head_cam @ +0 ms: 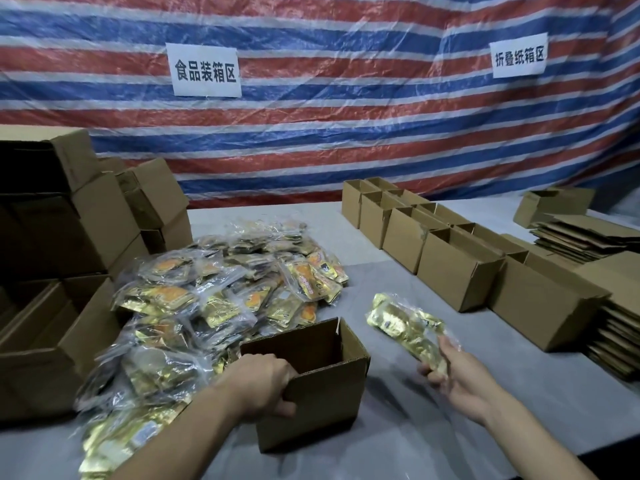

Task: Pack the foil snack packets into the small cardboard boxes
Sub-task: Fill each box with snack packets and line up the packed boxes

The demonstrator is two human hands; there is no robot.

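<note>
A small open cardboard box [325, 400] stands on the grey table in front of me. My left hand [263, 382] grips its near left wall, fingers curled over the rim. To the right of the box, above the table, my right hand [457, 379] holds a clear bag of gold foil snack packets [405, 323] by its near end. A large heap of the same bagged foil packets [207, 299] lies to the left and behind the box.
A row of open small boxes [457, 268] runs along the right from the back to the near side. Flattened cartons [585, 237] are stacked at the far right. Larger cartons [69, 237] are piled at the left. A striped tarp hangs behind.
</note>
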